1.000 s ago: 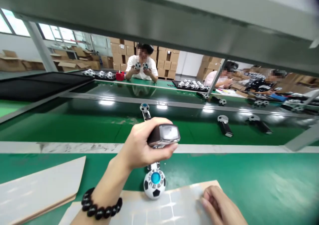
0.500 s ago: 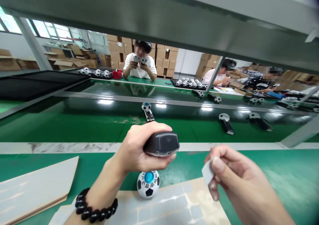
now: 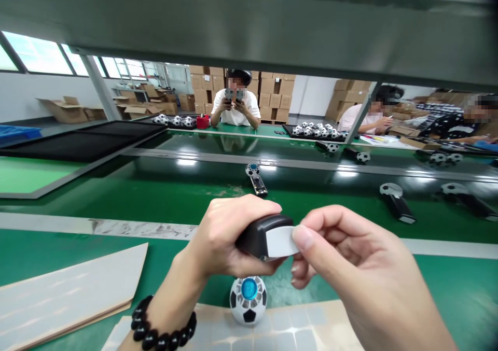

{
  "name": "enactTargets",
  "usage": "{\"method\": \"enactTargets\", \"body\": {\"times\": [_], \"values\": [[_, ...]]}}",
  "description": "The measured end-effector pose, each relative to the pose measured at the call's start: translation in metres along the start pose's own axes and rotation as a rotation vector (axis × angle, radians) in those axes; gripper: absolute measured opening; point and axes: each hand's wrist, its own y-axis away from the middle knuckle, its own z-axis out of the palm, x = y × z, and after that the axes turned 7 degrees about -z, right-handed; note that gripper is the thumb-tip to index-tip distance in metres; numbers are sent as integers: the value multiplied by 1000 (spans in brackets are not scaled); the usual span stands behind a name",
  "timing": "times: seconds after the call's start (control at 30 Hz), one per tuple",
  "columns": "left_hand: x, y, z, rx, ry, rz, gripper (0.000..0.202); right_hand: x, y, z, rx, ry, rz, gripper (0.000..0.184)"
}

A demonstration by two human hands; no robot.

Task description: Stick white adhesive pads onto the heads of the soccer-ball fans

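Note:
My left hand (image 3: 229, 237) is wrapped round a black handle-shaped device (image 3: 252, 237), its flat end turned toward my right. A small pale grey sticker (image 3: 280, 241) lies against that end. The thumb and fingers of my right hand (image 3: 342, 252) pinch the sticker's right edge. Just below my left hand is a soccer-ball-shaped part (image 3: 249, 309) with a blue round top; whether it joins the handle I cannot tell. Under it lies a sheet of grey stickers (image 3: 280, 322), partly hidden by my left forearm.
More sticker sheets (image 3: 73, 294) lie at the left. Across the green line are an opened ball-headed device (image 3: 257, 180) and black-handled ones (image 3: 397, 203). Trays of balls (image 3: 317, 130) stand farther back, near seated co-workers (image 3: 235, 107). A metal shelf (image 3: 249, 34) spans overhead.
My right hand has moved left, bringing the sticker from apart onto the device's end. My left hand has turned that end toward the right. The whole view has shifted somewhat.

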Motion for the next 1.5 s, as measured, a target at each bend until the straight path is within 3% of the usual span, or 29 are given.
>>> {"method": "enactTargets", "body": {"times": [0.2,0.73,1.0,1.5], "values": [[-1,2,2,-5,-28,-11,35,1,-2,-1,-18,-14,46,16],[-4,5,1,-12,-29,4,41,1,-1,-1,-10,43,6,15],[0,2,0,-12,-33,-3,33,1,-3,-2,-34,-82,58,16],[0,1,3,22,-39,43,31,1,-2,0,-16,-64,46,16]]}}
